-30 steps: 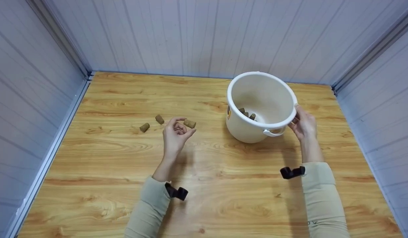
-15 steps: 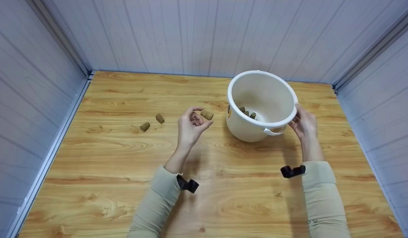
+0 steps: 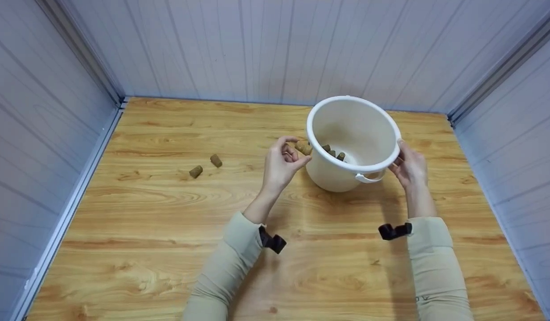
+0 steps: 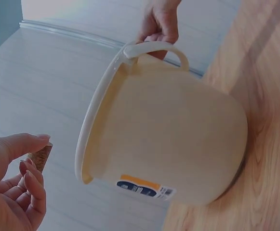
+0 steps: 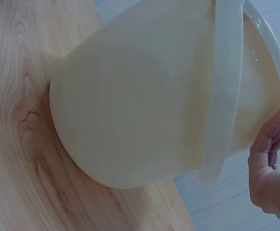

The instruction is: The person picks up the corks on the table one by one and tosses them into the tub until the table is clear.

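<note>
My left hand (image 3: 281, 167) pinches a brown cork (image 3: 303, 147) between thumb and fingertips, right beside the left rim of a cream bucket (image 3: 330, 176). In the left wrist view the cork (image 4: 41, 158) is partly hidden by the fingers and stands a little apart from the bucket's rim (image 4: 89, 125). With my right hand (image 3: 411, 167) I grip the bucket's rim on its right side; the right wrist view shows those fingers (image 5: 270, 134) at the rim. Several corks (image 3: 332, 153) lie on the bucket's floor, partly hidden by its near wall.
Two loose corks (image 3: 216, 160) lie on the wood-grain table (image 3: 168, 249), left of my left hand. The bucket's white handle (image 3: 368, 179) hangs down at the front right. Pale panel walls (image 3: 212, 49) enclose the back and both sides.
My left hand has carried the cork rightward and slightly away from me, from above the table to the bucket's rim. The right hand and bucket have stayed in place.
</note>
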Action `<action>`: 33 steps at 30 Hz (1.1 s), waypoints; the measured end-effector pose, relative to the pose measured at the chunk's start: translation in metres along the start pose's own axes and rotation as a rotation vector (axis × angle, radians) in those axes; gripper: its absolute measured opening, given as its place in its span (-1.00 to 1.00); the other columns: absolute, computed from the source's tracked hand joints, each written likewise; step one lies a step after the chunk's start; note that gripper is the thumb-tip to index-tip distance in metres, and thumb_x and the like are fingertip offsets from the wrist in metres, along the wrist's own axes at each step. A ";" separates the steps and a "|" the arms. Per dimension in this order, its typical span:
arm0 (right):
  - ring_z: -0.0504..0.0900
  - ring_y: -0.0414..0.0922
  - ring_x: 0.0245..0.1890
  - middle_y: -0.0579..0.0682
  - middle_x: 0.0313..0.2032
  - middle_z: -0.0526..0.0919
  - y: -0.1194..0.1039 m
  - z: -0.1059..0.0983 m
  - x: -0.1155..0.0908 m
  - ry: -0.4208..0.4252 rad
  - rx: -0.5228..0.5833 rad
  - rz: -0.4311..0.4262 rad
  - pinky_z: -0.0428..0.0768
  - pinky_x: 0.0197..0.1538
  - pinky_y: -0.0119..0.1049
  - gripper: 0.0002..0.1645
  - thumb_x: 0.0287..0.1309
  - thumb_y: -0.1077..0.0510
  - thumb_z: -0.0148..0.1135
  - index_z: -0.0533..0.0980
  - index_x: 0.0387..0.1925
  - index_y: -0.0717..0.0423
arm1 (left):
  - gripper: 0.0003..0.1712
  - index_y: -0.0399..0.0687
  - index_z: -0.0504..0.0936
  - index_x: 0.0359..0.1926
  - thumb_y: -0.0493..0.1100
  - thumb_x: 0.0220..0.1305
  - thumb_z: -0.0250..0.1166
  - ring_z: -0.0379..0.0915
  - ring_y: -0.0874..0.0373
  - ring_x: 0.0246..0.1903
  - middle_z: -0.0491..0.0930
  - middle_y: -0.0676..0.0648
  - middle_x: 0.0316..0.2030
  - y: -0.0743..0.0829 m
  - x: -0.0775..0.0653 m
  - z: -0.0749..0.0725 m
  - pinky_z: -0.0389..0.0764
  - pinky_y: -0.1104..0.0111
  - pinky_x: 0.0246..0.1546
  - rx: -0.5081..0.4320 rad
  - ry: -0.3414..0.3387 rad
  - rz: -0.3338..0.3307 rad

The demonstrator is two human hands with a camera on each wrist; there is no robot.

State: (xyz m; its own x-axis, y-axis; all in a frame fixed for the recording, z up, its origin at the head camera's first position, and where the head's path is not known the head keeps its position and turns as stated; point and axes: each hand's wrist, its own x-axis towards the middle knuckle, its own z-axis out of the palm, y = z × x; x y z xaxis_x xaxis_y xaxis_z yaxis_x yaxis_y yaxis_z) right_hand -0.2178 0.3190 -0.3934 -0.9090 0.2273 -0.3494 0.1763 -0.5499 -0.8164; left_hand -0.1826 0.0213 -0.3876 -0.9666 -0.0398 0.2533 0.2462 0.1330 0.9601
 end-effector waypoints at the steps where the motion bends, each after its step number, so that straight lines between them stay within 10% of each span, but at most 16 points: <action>1: 0.59 -0.09 -0.47 0.09 -0.48 0.60 0.000 0.000 0.000 -0.002 0.004 0.000 0.56 -0.37 -0.26 -0.82 0.03 0.19 0.23 0.51 -0.38 0.26 | -0.54 -0.31 0.47 -0.17 -0.34 -0.17 0.42 0.26 0.30 -0.69 0.38 0.02 -0.66 0.001 0.001 0.002 0.34 0.53 -0.64 -0.002 -0.006 0.005; 33: 0.59 -0.09 -0.50 0.09 -0.50 0.59 0.000 0.001 0.002 -0.014 0.016 0.004 0.56 -0.39 -0.26 -0.80 0.02 0.20 0.24 0.48 -0.38 0.29 | -0.56 -0.23 0.48 -0.17 -0.26 -0.13 0.42 0.28 0.33 -0.66 0.38 0.07 -0.68 0.028 0.039 0.068 0.29 0.56 -0.62 0.150 -0.128 0.006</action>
State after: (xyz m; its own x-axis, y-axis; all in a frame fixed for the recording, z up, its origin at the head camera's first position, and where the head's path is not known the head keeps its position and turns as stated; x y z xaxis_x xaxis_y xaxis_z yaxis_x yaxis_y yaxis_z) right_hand -0.2197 0.3186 -0.3933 -0.9134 0.2138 -0.3465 0.1745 -0.5633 -0.8076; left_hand -0.2182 0.0906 -0.3593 -0.9688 0.0859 0.2326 0.2475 0.2798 0.9276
